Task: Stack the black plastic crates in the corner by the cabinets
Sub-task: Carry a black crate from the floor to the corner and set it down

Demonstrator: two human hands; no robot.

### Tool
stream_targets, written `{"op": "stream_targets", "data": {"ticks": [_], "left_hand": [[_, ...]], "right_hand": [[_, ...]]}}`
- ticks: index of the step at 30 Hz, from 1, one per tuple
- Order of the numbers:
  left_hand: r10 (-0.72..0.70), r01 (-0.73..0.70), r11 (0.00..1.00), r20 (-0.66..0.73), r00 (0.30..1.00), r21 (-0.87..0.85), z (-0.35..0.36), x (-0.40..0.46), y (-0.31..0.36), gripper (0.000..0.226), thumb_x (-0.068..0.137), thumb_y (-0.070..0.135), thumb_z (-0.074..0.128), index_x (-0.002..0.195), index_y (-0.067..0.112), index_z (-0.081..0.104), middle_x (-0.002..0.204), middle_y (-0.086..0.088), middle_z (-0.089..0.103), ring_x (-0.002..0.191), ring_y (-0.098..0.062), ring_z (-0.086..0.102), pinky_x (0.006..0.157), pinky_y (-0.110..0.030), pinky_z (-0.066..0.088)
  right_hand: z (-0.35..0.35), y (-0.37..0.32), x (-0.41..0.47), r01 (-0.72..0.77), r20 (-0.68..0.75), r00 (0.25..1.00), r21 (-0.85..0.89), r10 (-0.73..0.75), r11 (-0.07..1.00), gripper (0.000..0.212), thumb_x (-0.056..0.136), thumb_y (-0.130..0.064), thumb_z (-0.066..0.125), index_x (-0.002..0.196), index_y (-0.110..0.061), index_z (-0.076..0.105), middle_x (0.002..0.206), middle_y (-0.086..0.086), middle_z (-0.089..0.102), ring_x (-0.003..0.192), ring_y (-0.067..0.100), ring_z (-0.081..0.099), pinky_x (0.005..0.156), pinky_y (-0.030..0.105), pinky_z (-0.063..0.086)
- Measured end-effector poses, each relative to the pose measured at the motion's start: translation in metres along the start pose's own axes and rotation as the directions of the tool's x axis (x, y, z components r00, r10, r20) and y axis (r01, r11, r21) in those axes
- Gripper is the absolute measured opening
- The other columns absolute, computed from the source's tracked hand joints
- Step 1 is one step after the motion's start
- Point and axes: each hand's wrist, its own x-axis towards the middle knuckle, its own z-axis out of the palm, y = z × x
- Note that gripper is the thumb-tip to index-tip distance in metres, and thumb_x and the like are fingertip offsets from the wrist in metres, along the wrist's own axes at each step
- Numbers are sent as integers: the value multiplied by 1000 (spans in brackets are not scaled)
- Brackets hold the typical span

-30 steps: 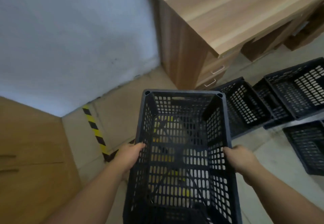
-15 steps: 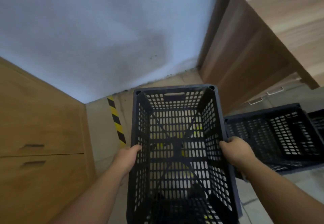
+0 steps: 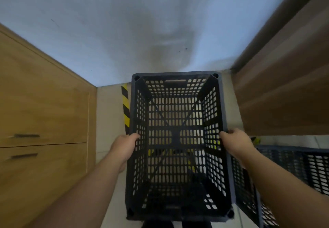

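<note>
The left hand (image 3: 124, 149) is gripping the left rim of a black crate (image 3: 178, 138), fingers curling over the edge, and the right hand (image 3: 236, 144) is gripping the opposite rim the same way, so the open crate is hanging between the two grips, its mesh bottom showing pale floor (image 3: 108, 120) through the slots. Beyond the grips, past the crate's far end, a white wall (image 3: 142, 31) is meeting the floor. Outside the left grip a wooden cabinet (image 3: 44, 112) with two drawer pulls is standing, and a strip of black and yellow tape (image 3: 126, 108) is lying on the floor just beside the crate's left wall. Outside the right grip a darker wooden cabinet side (image 3: 284, 85) is rising, and below it, near the right forearm, a second crate (image 3: 293, 165) is sitting on the floor.
</note>
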Motion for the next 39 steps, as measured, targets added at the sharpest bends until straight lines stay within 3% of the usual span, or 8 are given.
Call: {"op": "stream_targets", "data": {"ticks": [3, 7, 19, 30, 32, 34, 36, 39], "left_hand": [[-28, 28, 1000, 13, 1000, -9, 5, 34, 8, 19, 105, 29, 61, 99, 12, 69, 107, -17, 78, 103, -35, 72, 105, -52, 56], [-32, 32, 999, 18, 999, -18, 12, 81, 22, 17, 103, 26, 63, 101, 11, 70, 104, -17, 77, 97, -33, 73, 93, -45, 58], [-29, 29, 999, -8, 1000, -28, 41, 215, 31, 26, 95, 31, 68, 109, 9, 72, 112, -15, 77, 105, -35, 73, 102, -53, 59], [-8, 7, 1000, -23, 1000, -22, 54, 245, 30, 45, 97, 31, 68, 135, 7, 63, 120, -15, 74, 112, -34, 70, 104, -53, 58], [0, 0, 1000, -21, 1000, 18, 54, 241, 30, 47, 99, 31, 67, 139, 7, 60, 124, -14, 73, 114, -33, 69, 105, -52, 56], [19, -17, 992, -17, 1000, 129, 55, 233, 29, 52, 101, 31, 64, 146, 7, 55, 130, -14, 70, 118, -32, 66, 106, -49, 55], [55, -48, 965, -22, 998, 259, 58, 219, 29, 57, 104, 29, 62, 153, 5, 47, 140, -15, 64, 120, -29, 61, 99, -39, 50], [122, -111, 914, -5, 992, 390, 67, 188, 34, 69, 104, 26, 63, 163, 5, 32, 153, -16, 55, 126, -31, 58, 97, -38, 47]], "right_hand": [[12, -13, 36, -15, 35, 999, 25, 14, 1000, 11, 99, -23, 57, 96, -13, 61, 91, 10, 71, 87, 28, 70, 85, 51, 60], [36, -29, 89, -7, 28, 1000, 21, 6, 1000, 14, 98, -27, 58, 110, -18, 58, 96, 7, 69, 89, 25, 69, 83, 48, 60], [97, -44, 204, 24, -28, 999, 76, -22, 997, 18, 93, -25, 58, 76, -21, 57, 94, 15, 73, 91, 35, 70, 88, 55, 59], [100, -51, 238, 98, -50, 994, 108, -93, 989, 17, 91, -27, 59, 75, -26, 53, 96, 13, 72, 93, 34, 70, 88, 55, 59], [98, -51, 234, 102, -28, 995, 109, -99, 989, 8, 90, -28, 60, 86, -21, 59, 101, 15, 71, 95, 35, 69, 89, 55, 58], [96, -50, 225, 95, 14, 995, 82, -96, 992, 36, 89, -28, 59, 121, -10, 59, 118, 17, 67, 104, 35, 66, 93, 53, 56], [93, -47, 212, 99, 19, 995, 17, -99, 995, 61, 92, -25, 59, 147, -5, 40, 136, 21, 57, 118, 37, 59, 101, 50, 52], [85, -34, 182, 87, 30, 996, -17, -86, 996, 68, 94, -25, 59, 154, -8, 31, 144, 21, 51, 126, 37, 54, 100, 41, 48]]}}
